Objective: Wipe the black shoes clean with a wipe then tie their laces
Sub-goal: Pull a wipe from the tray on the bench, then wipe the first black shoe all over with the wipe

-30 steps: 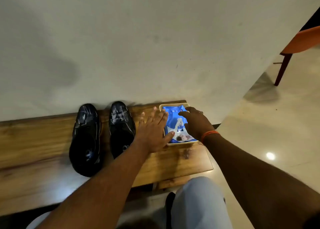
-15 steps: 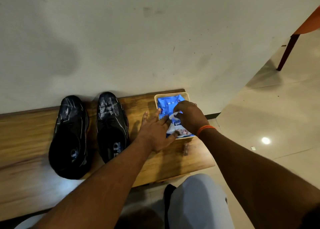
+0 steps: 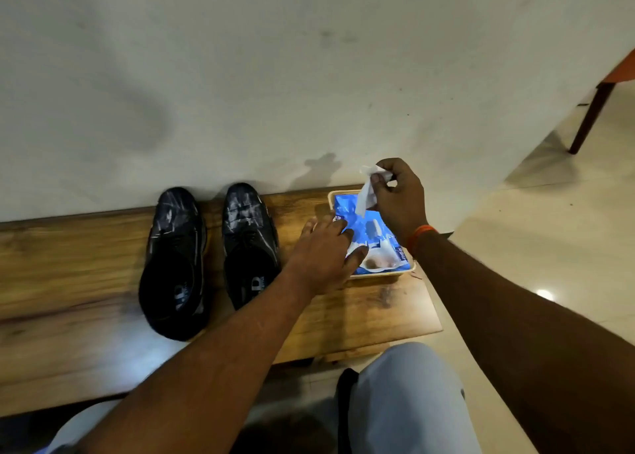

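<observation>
My right hand (image 3: 398,196) is raised above the blue pack of wipes (image 3: 374,244), thumb and fingers pinched shut on a white wipe (image 3: 366,192) that hangs down toward the pack; I can't tell whether its lower end is free of the opening yet. My left hand (image 3: 323,257) lies flat and open, holding nothing, its fingers pressing on the near-left part of the pack to pin it in the shallow tray (image 3: 381,275) near the right end of the table (image 3: 86,247). The two black shoes (image 3: 175,257) stand side by side to the left of the pack with toes toward the wall (image 3: 240,75), the right-hand shoe (image 3: 249,244) just beside my left wrist, both streaked with pale smears and so not yet wiped. The risks I see are small ones. If I lift too quickly, a second wipe could trail out after this one, or the sheet could tear where my pinch is narrow. If my left hand lets up early, the light pack may rise with the wipe and slide out of the tray, which sits near the table's edge. Swinging my left arm back carelessly could also knock the nearer shoe.
</observation>
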